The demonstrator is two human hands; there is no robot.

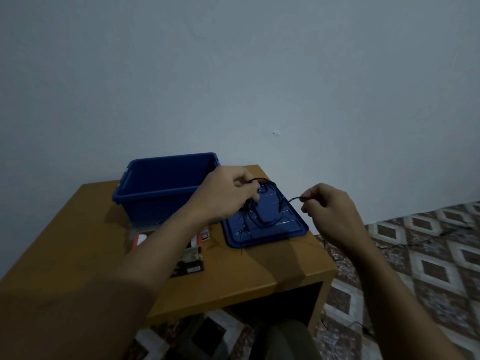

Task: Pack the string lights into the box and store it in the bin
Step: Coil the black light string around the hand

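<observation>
Two hands: left hand [228, 193] clutches bunched lights [255, 206]; right hand [330, 211] pinches the strand.
Lights: above lid [291, 229], bench's far right corner.
Risk: floor-trailing slack may snag, tangle.
Box [192, 258]: under left forearm, near bin [161, 188].

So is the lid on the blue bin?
No, the lid lies flat on the table beside the open blue bin.
</observation>
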